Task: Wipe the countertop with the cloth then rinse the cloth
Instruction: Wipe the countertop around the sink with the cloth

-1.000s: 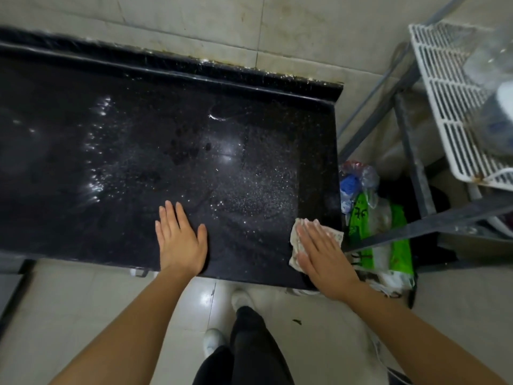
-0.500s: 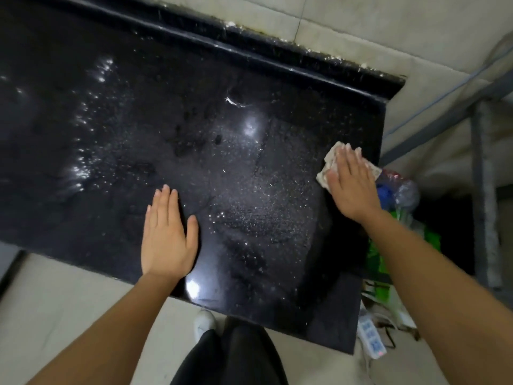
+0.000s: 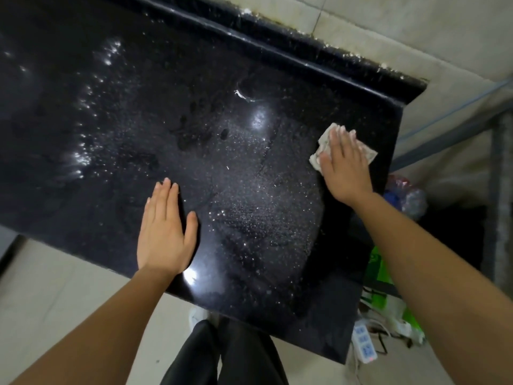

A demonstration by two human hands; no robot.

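A black speckled countertop [image 3: 222, 162] fills most of the view, wet and streaked with droplets. A crumpled pale cloth [image 3: 319, 155] lies near its right end, toward the back. My right hand [image 3: 344, 165] presses flat on the cloth with straight fingers, covering most of it. My left hand [image 3: 166, 232] rests flat on the countertop near the front edge, fingers together and straight, holding nothing.
A raised black backsplash [image 3: 305, 56] runs along the tiled wall. Right of the counter's end, plastic bags [image 3: 405, 195] and green packaging [image 3: 380, 270] sit on the floor beside a metal rack leg [image 3: 502, 190]. A white power strip [image 3: 365, 345] lies below. My legs stand at the front edge.
My right hand has slid the cloth along the right end from the front edge toward the back, then slightly left. My left hand has stayed flat in place.
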